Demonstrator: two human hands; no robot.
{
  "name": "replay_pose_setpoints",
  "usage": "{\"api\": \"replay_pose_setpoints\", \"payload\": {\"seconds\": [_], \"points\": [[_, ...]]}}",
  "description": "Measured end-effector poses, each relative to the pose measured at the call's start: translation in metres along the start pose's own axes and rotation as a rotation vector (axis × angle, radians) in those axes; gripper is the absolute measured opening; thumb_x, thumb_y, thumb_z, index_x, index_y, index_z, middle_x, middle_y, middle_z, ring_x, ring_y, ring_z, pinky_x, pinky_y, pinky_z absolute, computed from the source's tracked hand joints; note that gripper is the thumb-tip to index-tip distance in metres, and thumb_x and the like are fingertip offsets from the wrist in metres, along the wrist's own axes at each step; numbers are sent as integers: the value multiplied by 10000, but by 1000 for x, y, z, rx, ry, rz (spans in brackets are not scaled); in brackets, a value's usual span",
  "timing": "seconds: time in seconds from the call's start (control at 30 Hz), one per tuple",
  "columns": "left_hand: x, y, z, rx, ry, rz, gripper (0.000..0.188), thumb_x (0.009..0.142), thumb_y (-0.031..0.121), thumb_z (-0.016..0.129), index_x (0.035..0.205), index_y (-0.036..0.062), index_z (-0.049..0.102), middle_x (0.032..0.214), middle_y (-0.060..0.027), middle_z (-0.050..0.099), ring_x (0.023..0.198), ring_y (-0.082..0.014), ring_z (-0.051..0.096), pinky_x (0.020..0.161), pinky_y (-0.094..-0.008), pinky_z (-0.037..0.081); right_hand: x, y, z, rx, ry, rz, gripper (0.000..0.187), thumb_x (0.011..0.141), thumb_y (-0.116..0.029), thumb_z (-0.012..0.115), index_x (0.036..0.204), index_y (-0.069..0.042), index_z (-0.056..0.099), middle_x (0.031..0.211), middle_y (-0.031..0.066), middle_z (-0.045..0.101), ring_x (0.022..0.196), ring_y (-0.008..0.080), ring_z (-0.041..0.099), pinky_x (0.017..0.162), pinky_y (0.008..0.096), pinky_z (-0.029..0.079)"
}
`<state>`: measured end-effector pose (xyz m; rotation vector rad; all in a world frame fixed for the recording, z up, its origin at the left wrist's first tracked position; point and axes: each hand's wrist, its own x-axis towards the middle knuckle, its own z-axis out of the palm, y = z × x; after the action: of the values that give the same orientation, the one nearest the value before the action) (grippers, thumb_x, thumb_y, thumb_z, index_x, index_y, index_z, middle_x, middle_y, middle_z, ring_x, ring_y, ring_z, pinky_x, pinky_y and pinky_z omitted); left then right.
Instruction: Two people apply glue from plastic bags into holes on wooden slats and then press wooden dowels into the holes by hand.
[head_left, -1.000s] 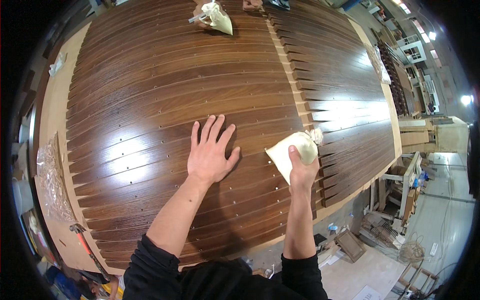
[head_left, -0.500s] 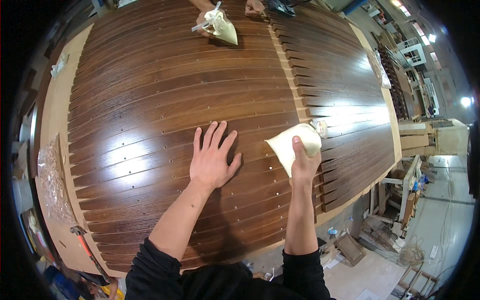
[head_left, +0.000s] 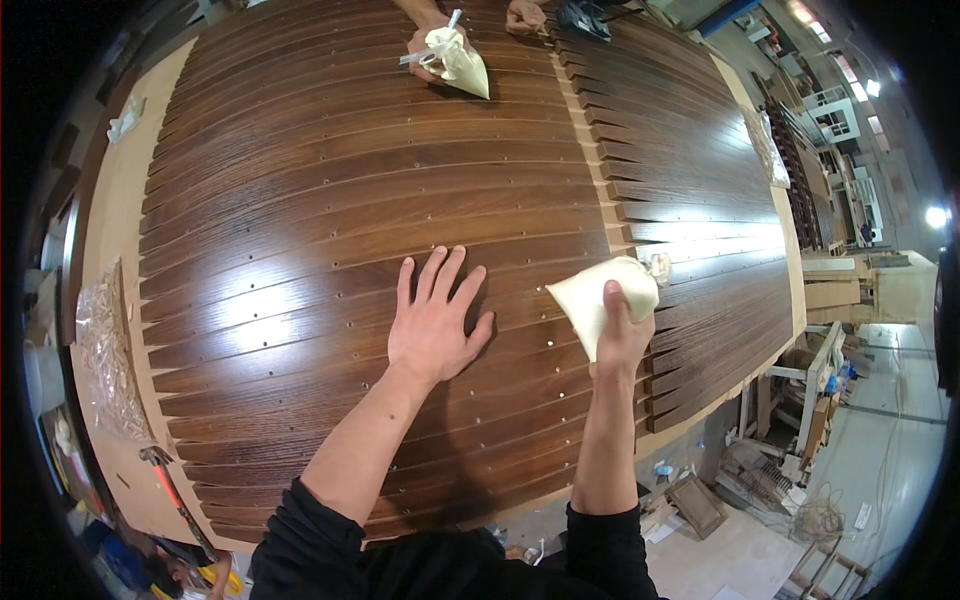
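Note:
My left hand lies flat with fingers spread on the dark brown wooden slats. My right hand is wrapped round a soft bag of cream-coloured paste, thumb on top. The bag's pointed tip faces left, close above the slats; whether it touches them I cannot tell. Rows of small holes run across the slats, and a few near my right hand show white spots. Across the panel, a co-worker's hand holds a similar paste bag. Another hand rests beside it.
At the left edge lie a clear bag of wooden dowels and a red-handled hammer. A pale gap separates the two slat groups. Another clear bag lies at the far right edge. Wooden frames stand beyond the right side.
The view has shifted slightly, so the panel sits a little lower and further right. My right hand and the paste bag have moved slightly right; my left hand stays spread on the slats.

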<state>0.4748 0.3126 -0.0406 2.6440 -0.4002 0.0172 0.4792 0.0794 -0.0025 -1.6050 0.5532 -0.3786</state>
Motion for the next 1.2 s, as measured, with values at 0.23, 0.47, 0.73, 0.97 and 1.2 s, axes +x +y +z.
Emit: {"api": "replay_pose_setpoints", "payload": {"seconds": [0.23, 0.47, 0.73, 0.97, 1.2], "points": [[0, -3, 1, -13, 21, 0, 603, 934, 421, 678, 1460, 155, 551, 1631, -119, 369, 1553, -297, 266, 1286, -555, 149, 14, -7, 25, 52, -5, -19, 516, 955, -231, 759, 1347, 53, 579, 1188, 114, 677, 1060, 204, 663, 916, 341, 549], [2, 0, -2, 10, -22, -16, 608, 955, 453, 637, 1477, 157, 544, 1637, -113, 357, 1566, -274, 237, 1296, -538, 127, 17, -11, 43, 35, -27, 29, 442, 915, -102, 785, 1291, 53, 611, 1186, 114, 702, 1060, 185, 675, 936, 320, 547], [2, 0, -1, 21, -53, -22, 624, 973, 474, 603, 1506, 163, 509, 1644, -119, 345, 1579, -267, 211, 1302, -541, 95, 22, -1, 44, 10, -35, 8, 424, 905, -101, 794, 1266, 49, 630, 1169, 113, 713, 1044, 178, 681, 927, 315, 552], [3, -1, -1, 29, -51, -23, 620, 975, 475, 601, 1502, 162, 513, 1642, -121, 350, 1579, -268, 209, 1301, -542, 94, 22, -6, 46, -34, -42, 48, 434, 900, -104, 793, 1279, 35, 633, 1176, 106, 712, 1053, 180, 680, 939, 321, 547], [2, -2, -1, -3, -9, -3, 609, 962, 464, 618, 1482, 158, 535, 1622, -125, 376, 1561, -288, 246, 1291, -555, 120, 31, -25, 38, 43, 36, 110, 508, 920, -145, 766, 1363, 28, 586, 1255, 120, 674, 1117, 208, 653, 958, 349, 528]]}}
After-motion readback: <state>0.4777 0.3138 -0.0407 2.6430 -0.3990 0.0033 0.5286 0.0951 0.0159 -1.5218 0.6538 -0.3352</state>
